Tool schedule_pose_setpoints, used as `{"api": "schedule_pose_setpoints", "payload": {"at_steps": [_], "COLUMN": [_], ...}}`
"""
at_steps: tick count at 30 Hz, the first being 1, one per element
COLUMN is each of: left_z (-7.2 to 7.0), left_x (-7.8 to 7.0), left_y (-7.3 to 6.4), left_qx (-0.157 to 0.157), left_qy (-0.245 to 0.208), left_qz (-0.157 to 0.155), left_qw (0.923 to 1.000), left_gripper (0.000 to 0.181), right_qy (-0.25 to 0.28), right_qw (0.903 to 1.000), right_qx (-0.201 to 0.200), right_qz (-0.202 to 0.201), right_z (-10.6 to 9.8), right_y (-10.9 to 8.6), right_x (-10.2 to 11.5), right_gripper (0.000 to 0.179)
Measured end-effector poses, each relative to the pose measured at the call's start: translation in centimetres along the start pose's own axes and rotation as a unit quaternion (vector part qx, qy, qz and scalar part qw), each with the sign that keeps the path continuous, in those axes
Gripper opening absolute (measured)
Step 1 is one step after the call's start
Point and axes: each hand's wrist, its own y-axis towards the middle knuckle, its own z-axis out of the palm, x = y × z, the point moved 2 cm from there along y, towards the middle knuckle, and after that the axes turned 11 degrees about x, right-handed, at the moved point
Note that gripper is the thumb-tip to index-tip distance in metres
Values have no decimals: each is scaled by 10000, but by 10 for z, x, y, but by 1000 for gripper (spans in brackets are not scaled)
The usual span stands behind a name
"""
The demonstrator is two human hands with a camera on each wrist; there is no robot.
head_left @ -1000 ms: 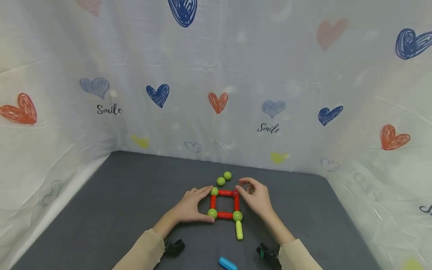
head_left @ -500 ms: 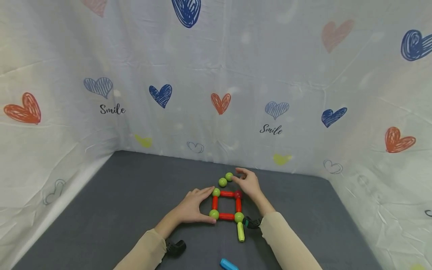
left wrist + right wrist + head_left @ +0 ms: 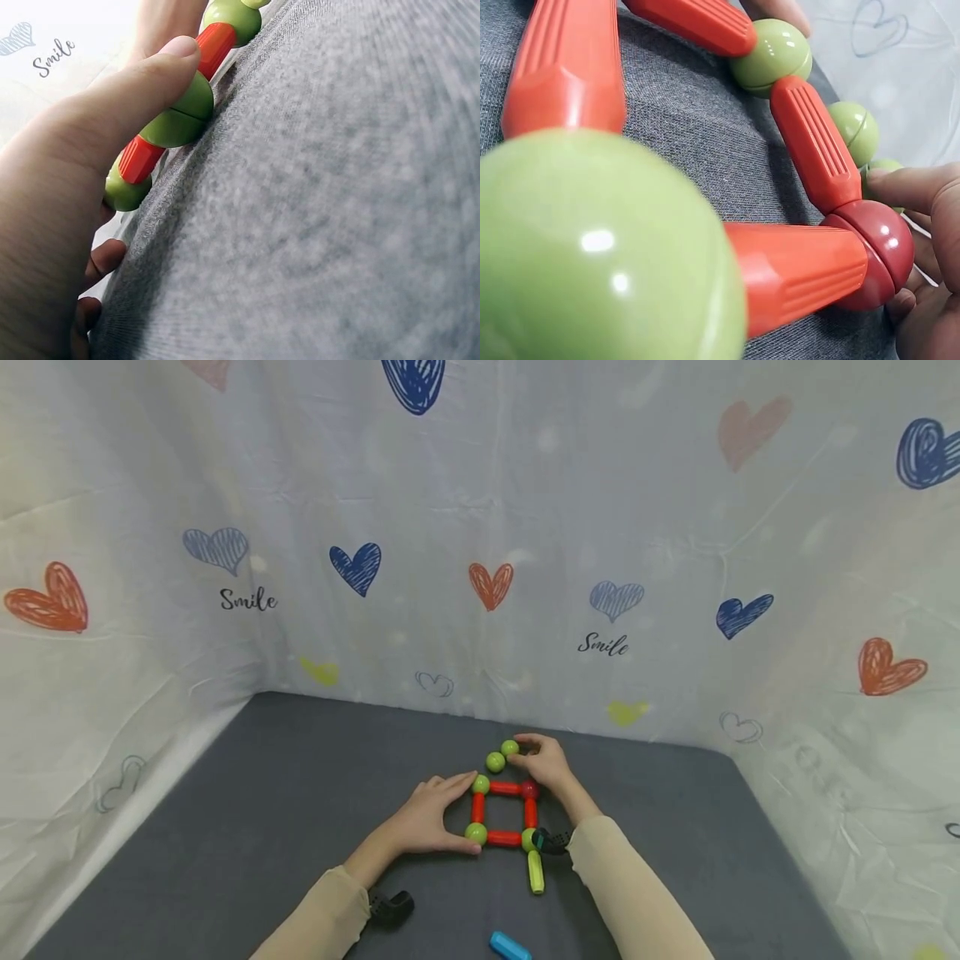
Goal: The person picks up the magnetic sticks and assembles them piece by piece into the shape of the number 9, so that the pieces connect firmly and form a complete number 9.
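Note:
A square of red magnetic rods point(image 3: 504, 839) with balls at its corners lies on the grey table. Three corner balls are green; the far right one is a red ball point(image 3: 874, 253). My left hand point(image 3: 426, 820) grips the square's left side, thumb at the near green ball point(image 3: 180, 112) and forefinger at the far green ball point(image 3: 481, 785). Beyond the square sit two loose green balls, side by side. My right hand point(image 3: 546, 762) pinches the farther green ball point(image 3: 510, 748) between thumb and forefinger; the other loose ball point(image 3: 495, 762) is just left of it.
A yellow-green rod point(image 3: 536, 872) sticks out toward me from the near right corner ball. Closer to me lies a blue rod point(image 3: 510, 945). A white curtain with printed hearts point(image 3: 491, 587) stands behind the table point(image 3: 315, 760).
My right hand has moved from the red corner ball up and away to the farther loose green ball and taken hold of it. The left hand keeps its grip on the square.

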Motion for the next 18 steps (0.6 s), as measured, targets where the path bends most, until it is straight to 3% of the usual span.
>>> {"api": "schedule_pose_setpoints", "payload": {"at_steps": [18], "left_z": [-1], "left_x": [-1], "left_y": [-2], "left_qx": [20], "left_qy": [13], "left_qz": [12], "left_qw": [10000], "left_gripper": [116], "right_qy": [-34], "right_qw": [9996], "right_qx": [-235], "right_qz": [128], "right_z": [1], "right_y": [0], "right_x": [5], "right_gripper": [41]}}
